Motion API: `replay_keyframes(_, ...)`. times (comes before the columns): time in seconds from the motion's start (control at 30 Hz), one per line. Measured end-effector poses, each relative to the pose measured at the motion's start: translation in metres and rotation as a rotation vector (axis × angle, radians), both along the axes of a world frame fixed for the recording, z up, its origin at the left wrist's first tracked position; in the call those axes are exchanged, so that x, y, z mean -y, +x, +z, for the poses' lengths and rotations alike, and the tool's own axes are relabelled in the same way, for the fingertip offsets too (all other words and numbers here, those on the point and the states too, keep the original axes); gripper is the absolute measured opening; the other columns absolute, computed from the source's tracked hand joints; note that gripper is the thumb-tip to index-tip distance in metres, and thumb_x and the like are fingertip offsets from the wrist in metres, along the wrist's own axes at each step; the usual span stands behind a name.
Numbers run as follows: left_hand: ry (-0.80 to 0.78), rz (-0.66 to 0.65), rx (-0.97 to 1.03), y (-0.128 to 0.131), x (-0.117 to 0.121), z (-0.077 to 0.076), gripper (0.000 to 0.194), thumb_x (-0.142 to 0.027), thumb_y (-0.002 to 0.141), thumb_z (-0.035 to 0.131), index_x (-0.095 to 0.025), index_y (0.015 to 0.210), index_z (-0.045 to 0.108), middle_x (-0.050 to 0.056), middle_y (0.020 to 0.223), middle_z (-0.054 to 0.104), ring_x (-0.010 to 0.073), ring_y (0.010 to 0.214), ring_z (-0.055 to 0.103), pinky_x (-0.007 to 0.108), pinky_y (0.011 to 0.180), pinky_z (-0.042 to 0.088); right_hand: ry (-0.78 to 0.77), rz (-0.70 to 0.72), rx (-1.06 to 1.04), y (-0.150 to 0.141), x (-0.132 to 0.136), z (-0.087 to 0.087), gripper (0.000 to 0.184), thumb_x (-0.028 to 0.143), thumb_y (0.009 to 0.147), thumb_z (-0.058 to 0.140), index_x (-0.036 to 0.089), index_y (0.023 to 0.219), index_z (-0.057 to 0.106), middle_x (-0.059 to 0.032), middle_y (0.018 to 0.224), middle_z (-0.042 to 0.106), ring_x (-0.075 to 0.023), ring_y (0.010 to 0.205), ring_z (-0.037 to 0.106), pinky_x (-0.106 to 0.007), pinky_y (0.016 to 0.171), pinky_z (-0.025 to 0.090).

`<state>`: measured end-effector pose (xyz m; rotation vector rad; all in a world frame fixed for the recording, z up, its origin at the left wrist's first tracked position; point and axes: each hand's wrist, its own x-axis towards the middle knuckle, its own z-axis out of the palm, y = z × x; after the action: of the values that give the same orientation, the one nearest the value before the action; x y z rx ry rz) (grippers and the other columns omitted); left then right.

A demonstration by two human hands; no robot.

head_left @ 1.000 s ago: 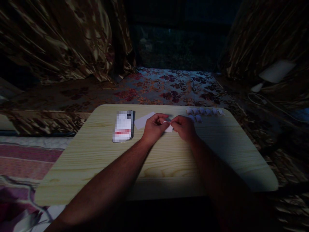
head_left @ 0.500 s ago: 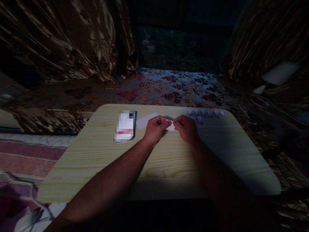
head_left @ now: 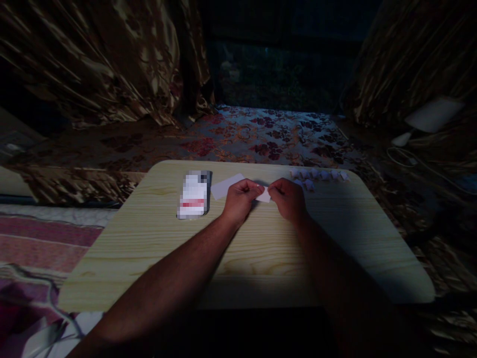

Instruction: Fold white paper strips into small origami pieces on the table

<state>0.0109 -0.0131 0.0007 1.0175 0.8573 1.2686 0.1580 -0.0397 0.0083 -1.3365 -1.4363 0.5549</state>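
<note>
A small piece of white paper (head_left: pixel 264 196) is held between my two hands above the wooden table. My left hand (head_left: pixel 240 199) pinches it from the left, thumb on top. From the right, the fingertips of my right hand (head_left: pixel 289 199) close on its other edge. Just left of my left hand, a larger white paper sheet (head_left: pixel 226 187) lies flat, partly covered by that hand. Behind my right hand, several small folded white paper pieces (head_left: pixel 315 173) sit in two rows near the table's far right corner.
A phone (head_left: pixel 193 194), blurred by pixelation, lies on the left of the light wooden table (head_left: pixel 149 248). Beyond the far edge is a ledge with flowered cloth (head_left: pixel 268 132). A white lamp (head_left: pixel 434 114) with its cord stands at the right, and striped bedding (head_left: pixel 48 238) lies at the left.
The view has shifted slightly, so the table and phone appear a little further right. Both hands keep their grip on the small paper, with the fingers shifting slightly along it.
</note>
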Motion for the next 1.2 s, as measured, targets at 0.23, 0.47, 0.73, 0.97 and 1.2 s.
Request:
replay_keyframes(0.23, 0.033, -0.002, 0.004, -0.001, 0.000, 0.001, 0.018, -0.025, 0.061, 0.083, -0.017, 0.068, 0.069, 0.000, 0.069, 0.069, 0.0112, 0.064, 0.059, 0.025, 0.066, 0.045, 0.005, 0.003, -0.009, 0.000, 0.001, 0.000, 0.015, 0.030, 0.079, 0.061, 0.020, 0.069, 0.065, 0.0028, 0.057, 0.058, -0.0123, 0.054, 0.050, -0.024, 0.052, 0.037)
replay_keyframes(0.47, 0.038, -0.003, 0.008, -0.001, -0.001, 0.001, 0.012, -0.023, 0.062, 0.080, -0.017, 0.067, 0.071, 0.000, 0.070, 0.070, 0.0124, 0.066, 0.059, 0.027, 0.068, 0.046, -0.016, 0.010, -0.023, 0.000, 0.000, 0.000, 0.015, 0.031, 0.078, 0.061, 0.020, 0.069, 0.065, 0.0027, 0.057, 0.058, -0.0127, 0.054, 0.051, -0.024, 0.052, 0.038)
replay_keyframes(0.73, 0.042, 0.008, -0.056, -0.002, -0.002, 0.000, 0.014, -0.025, 0.062, 0.081, -0.017, 0.068, 0.071, 0.001, 0.068, 0.069, 0.0122, 0.064, 0.058, 0.026, 0.065, 0.044, -0.016, 0.000, 0.012, 0.001, 0.000, 0.001, 0.014, 0.030, 0.078, 0.061, 0.020, 0.069, 0.065, 0.0024, 0.057, 0.058, -0.0128, 0.055, 0.051, -0.024, 0.052, 0.037)
replay_keyframes(0.97, 0.038, -0.074, -0.176, -0.009, -0.007, 0.001, 0.024, -0.033, 0.061, 0.084, -0.016, 0.063, 0.068, 0.001, 0.062, 0.066, 0.0114, 0.056, 0.054, 0.026, 0.057, 0.040, -0.019, -0.008, -0.014, 0.002, -0.002, -0.001, 0.013, 0.029, 0.074, 0.062, 0.020, 0.064, 0.062, 0.0026, 0.056, 0.056, -0.0123, 0.054, 0.048, -0.024, 0.052, 0.036)
replay_keyframes(1.2, 0.022, -0.224, -0.323, -0.016, -0.012, 0.003, 0.033, -0.042, 0.065, 0.082, -0.016, 0.058, 0.063, 0.001, 0.051, 0.058, 0.0092, 0.045, 0.043, 0.025, 0.046, 0.028, -0.025, -0.001, -0.026, 0.005, -0.005, -0.004, 0.011, 0.024, 0.070, 0.061, 0.020, 0.060, 0.059, 0.0037, 0.053, 0.052, -0.0117, 0.053, 0.045, -0.025, 0.051, 0.034)
